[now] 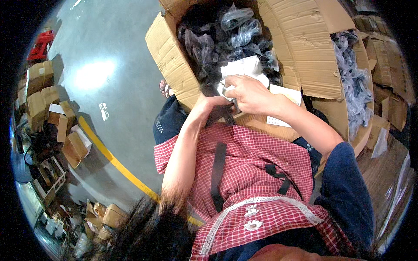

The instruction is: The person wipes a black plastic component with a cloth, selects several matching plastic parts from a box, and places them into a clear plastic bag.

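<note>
My right hand (249,92) is closed on a crumpled white cloth (242,68), which spreads out past the fingertips over the box's contents. Close beside it, my left hand (214,104) curls round a dark object (221,114) whose kind I cannot make out. Both hands meet at the near edge of a large open cardboard box (172,56). Inside the box lie several dark items in clear plastic bags (237,30). A white card (285,96) with print rests on the box's near side, beside my right wrist.
To the right, a second carton holds more bagged items (352,87), with stacked cartons (389,61) beyond it. A yellow line (114,162) runs along the grey floor at left. Cartons (41,102) and a red crate (41,45) stand at the far left.
</note>
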Demonstrator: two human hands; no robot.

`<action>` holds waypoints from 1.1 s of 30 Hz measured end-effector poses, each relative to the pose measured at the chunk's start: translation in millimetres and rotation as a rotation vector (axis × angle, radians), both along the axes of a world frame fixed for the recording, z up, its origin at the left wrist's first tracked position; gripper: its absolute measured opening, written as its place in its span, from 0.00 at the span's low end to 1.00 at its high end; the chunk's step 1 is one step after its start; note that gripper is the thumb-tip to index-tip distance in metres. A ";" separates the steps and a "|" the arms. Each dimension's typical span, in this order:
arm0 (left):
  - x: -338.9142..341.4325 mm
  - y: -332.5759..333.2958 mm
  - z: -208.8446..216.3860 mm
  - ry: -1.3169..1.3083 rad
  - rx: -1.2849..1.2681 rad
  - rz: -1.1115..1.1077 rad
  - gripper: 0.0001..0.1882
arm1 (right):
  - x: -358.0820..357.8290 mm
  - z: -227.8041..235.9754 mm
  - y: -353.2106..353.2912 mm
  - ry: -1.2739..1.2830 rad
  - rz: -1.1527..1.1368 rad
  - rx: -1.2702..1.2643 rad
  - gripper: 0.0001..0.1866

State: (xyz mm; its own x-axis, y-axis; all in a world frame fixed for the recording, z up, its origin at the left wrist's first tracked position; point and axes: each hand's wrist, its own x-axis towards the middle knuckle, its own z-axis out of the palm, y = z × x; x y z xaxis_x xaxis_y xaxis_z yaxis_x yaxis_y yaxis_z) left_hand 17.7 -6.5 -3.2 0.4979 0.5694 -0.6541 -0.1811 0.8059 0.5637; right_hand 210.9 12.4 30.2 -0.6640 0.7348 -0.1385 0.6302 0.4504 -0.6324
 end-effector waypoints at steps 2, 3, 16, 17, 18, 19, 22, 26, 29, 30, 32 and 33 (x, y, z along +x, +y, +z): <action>-0.9 -0.8 2.4 -0.044 0.045 0.015 0.19 | 10.0 -2.8 0.0 0.272 -0.058 -0.114 0.11; -3.3 -0.8 2.6 -0.080 0.046 -0.005 0.19 | 17.4 -3.0 1.2 0.392 -0.093 -0.277 0.14; -3.8 -2.2 12.2 -0.643 -0.130 -0.113 0.21 | 74.0 40.6 68.1 0.663 -0.739 -0.887 0.19; -5.1 -2.8 13.6 -0.674 -0.174 -0.130 0.20 | 62.8 41.1 64.3 0.620 -0.665 -0.972 0.19; -6.3 -3.0 14.6 -0.704 -0.214 -0.143 0.20 | 51.3 39.9 61.5 0.576 -0.583 -1.053 0.20; -6.8 -0.7 19.7 -0.688 -0.213 -0.162 0.21 | 38.7 31.4 56.3 0.543 -0.424 -1.054 0.20; -11.2 -1.0 28.4 -0.631 -0.196 -0.166 0.21 | 24.0 22.8 53.0 0.468 -0.205 -1.125 0.21; -13.2 -4.0 19.7 -0.679 -0.286 -0.130 0.21 | 31.1 27.1 59.9 0.460 -0.266 -1.248 0.18; -10.3 -5.4 30.6 -0.641 -0.278 -0.145 0.22 | 35.2 11.0 54.8 0.454 -0.276 -1.201 0.15; -10.1 -4.9 26.2 -0.675 -0.270 -0.135 0.23 | 36.9 6.4 54.3 0.426 -0.301 -1.164 0.16; -9.9 -1.1 10.8 -0.743 -0.254 -0.116 0.24 | 40.2 1.5 54.8 0.371 -0.352 -1.087 0.16; -11.0 1.8 7.6 -0.799 -0.299 -0.137 0.25 | 37.2 10.9 52.7 0.393 -0.376 -1.159 0.20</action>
